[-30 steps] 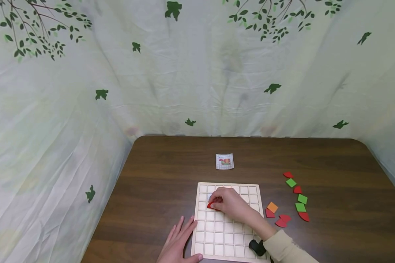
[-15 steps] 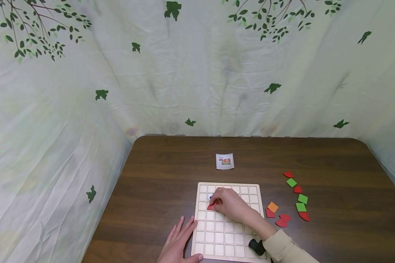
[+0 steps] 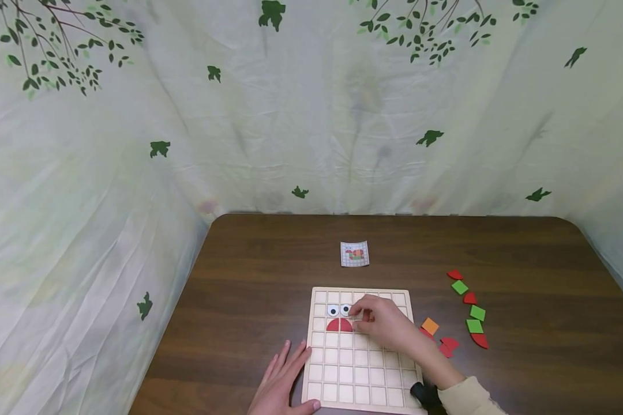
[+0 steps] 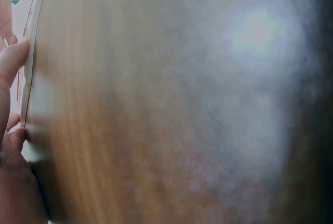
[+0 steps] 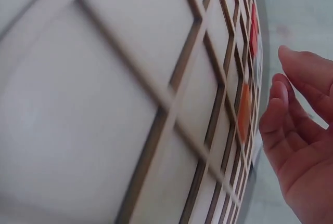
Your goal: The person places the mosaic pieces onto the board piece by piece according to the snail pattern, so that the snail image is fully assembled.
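A pale gridded board (image 3: 360, 374) lies on the table. Two round eye pieces (image 3: 333, 310) sit side by side in its upper cells. Directly below them, two red quarter-circle tiles (image 3: 346, 325) form a half disc. Just right of these, my right hand (image 3: 384, 325) hovers over the board, thumb and fingertips apart with nothing between them. An orange tile (image 5: 243, 112) on the board shows in the right wrist view; in the head view my right hand hides it. With fingers spread, my left hand (image 3: 282, 381) rests against the board's left edge, its thumb near the front corner.
A small pattern card (image 3: 355, 254) lies behind the board. To the right are loose tiles: an orange square (image 3: 430, 326), green squares (image 3: 460, 287) and red pieces (image 3: 479, 340). A leaf-printed curtain (image 3: 311, 115) hangs behind the wooden table (image 3: 249, 276).
My right hand has let go of the red quarter-circle tile and moved right, uncovering both eye pieces and both red tiles. My left hand has stayed in place.
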Tool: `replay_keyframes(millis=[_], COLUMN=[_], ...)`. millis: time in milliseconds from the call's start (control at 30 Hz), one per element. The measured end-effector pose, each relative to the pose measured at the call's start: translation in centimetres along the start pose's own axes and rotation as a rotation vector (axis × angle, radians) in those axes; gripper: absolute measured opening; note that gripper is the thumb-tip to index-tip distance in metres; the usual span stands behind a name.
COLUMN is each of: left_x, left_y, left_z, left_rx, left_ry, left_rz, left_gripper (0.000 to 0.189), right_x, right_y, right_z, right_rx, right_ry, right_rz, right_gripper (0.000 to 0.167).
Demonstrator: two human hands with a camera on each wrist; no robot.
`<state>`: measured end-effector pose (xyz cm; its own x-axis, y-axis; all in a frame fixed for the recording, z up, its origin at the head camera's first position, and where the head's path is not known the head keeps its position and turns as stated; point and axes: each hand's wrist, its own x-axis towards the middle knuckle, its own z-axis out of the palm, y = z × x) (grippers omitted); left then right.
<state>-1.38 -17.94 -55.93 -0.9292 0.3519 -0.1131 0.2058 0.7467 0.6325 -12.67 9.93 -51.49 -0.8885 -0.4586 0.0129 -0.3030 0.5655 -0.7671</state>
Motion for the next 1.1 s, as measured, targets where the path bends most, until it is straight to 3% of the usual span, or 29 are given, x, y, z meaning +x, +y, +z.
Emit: replay_keyframes(millis=[233,467,767,1100], left_x=[-0.1,-0.1,-0.1,-0.1], left_y=[0.1,0.0,-0.1,-0.1], left_z=[-0.1,-0.1,0.0,0.1], left_rx=[-0.040,-0.012,0.029,0.016], left_ry=[-0.014,0.006,0.028,0.023], left_rz=[-0.025,0.006,0.037,0.023], left_gripper=[0.090,0.089,0.090,0.089], right_x=[-2.0,-4.0,-6.5,-8.0], right_y=[1.1,2.4,4.8,6.8], right_z=[-1.8,-3.7,-6.4,-8.5], right_rx=[-0.044,-0.069,-0.145,-0.141], right_ry=[0.080,0.122,0.100,-0.022], right_rz=[-0.002,0.084,0.070,0.050], right_gripper=[0.015,0.021,0.029,0.035])
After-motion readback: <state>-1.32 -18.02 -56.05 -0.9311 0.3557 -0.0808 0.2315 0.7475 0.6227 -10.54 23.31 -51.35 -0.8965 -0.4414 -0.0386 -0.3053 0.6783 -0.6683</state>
